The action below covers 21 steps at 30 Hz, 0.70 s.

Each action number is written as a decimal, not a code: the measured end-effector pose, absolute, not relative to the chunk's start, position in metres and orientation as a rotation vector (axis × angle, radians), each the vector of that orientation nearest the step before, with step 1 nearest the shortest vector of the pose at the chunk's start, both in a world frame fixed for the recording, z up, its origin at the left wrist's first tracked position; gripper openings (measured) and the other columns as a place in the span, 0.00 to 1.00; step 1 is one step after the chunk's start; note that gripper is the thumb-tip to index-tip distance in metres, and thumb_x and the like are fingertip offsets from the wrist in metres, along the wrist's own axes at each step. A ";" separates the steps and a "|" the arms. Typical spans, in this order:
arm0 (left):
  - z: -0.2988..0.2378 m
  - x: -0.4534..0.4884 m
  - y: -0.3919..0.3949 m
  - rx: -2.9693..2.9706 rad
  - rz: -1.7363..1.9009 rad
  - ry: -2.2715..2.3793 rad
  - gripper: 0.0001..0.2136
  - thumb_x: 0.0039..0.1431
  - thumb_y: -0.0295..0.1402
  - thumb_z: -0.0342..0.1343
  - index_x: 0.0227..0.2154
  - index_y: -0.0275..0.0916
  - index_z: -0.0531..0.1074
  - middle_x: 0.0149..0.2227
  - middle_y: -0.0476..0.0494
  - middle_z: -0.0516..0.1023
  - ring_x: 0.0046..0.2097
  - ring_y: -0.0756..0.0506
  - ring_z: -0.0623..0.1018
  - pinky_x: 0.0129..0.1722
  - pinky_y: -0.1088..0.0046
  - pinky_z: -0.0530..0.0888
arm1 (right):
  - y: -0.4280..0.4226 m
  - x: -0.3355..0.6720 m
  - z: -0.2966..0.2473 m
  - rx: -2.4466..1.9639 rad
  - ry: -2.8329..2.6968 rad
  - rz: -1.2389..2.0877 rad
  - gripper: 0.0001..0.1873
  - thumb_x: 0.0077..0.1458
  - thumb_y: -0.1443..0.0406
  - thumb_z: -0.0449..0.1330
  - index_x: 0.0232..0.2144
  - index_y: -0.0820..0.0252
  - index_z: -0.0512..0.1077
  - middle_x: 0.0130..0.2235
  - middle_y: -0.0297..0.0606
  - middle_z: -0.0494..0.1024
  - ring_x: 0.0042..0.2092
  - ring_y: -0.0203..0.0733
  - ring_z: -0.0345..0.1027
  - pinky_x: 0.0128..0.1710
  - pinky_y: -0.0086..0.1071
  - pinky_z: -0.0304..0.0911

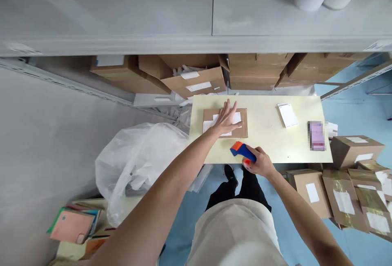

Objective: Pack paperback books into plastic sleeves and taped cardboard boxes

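Observation:
A flat brown cardboard box [243, 131] lies on the left part of the pale yellow table [260, 119], with white paper labels [235, 118] on its top. My left hand [226, 119] rests on the box and labels, fingers spread. Near the table's front edge, my right hand [259, 161] is wrapped around a blue and orange tape dispenser [243, 150]. The dispenser is just in front of the box and apart from it. Part of its handle is hidden by my fingers.
A stack of white labels [288, 115] and a blurred purple item [317, 136] lie on the table's right side. Labelled cartons [343, 200] are piled on the floor at right. A large plastic bag [137, 164] stands at left. Open cartons [192, 79] fill the shelf behind.

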<state>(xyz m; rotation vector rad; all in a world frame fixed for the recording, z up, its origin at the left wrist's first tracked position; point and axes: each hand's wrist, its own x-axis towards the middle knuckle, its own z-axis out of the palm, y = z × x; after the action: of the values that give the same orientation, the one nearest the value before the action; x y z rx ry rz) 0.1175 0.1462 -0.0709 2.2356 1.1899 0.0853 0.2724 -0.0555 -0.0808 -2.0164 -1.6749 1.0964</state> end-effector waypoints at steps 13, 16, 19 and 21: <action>0.046 0.092 -0.043 0.826 0.765 0.994 0.22 0.43 0.45 0.68 0.39 0.40 0.74 0.43 0.41 0.79 0.41 0.44 0.80 0.40 0.69 0.76 | -0.095 0.225 -0.007 -1.539 -1.620 0.200 0.22 0.57 0.71 0.52 0.52 0.50 0.64 0.46 0.43 0.76 0.49 0.49 0.73 0.57 0.58 0.61; 0.060 0.089 -0.040 0.658 0.838 0.985 0.22 0.39 0.43 0.71 0.36 0.40 0.74 0.40 0.44 0.79 0.38 0.47 0.79 0.39 0.69 0.77 | -0.097 0.214 -0.006 -1.437 -1.773 0.122 0.18 0.59 0.71 0.51 0.49 0.48 0.65 0.43 0.40 0.77 0.47 0.46 0.74 0.60 0.60 0.57; 0.064 0.084 -0.031 0.629 0.884 0.970 0.22 0.37 0.41 0.72 0.35 0.38 0.74 0.37 0.45 0.79 0.37 0.47 0.80 0.41 0.67 0.78 | -0.102 0.220 0.003 -1.353 -1.826 -0.029 0.18 0.58 0.68 0.57 0.50 0.48 0.65 0.48 0.42 0.75 0.52 0.48 0.72 0.61 0.61 0.56; 0.065 0.082 -0.022 0.659 0.890 0.962 0.23 0.38 0.41 0.71 0.37 0.38 0.73 0.36 0.45 0.80 0.37 0.46 0.81 0.41 0.66 0.78 | -0.102 0.230 0.013 -1.408 -1.766 -0.077 0.25 0.54 0.62 0.64 0.53 0.51 0.63 0.56 0.49 0.68 0.59 0.56 0.64 0.61 0.65 0.54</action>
<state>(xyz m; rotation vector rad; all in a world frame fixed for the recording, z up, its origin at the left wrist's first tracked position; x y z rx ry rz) 0.0824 -0.0219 0.0649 0.6587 0.9619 0.8896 0.2304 -0.1025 0.0134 -1.4077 -1.7656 -0.0772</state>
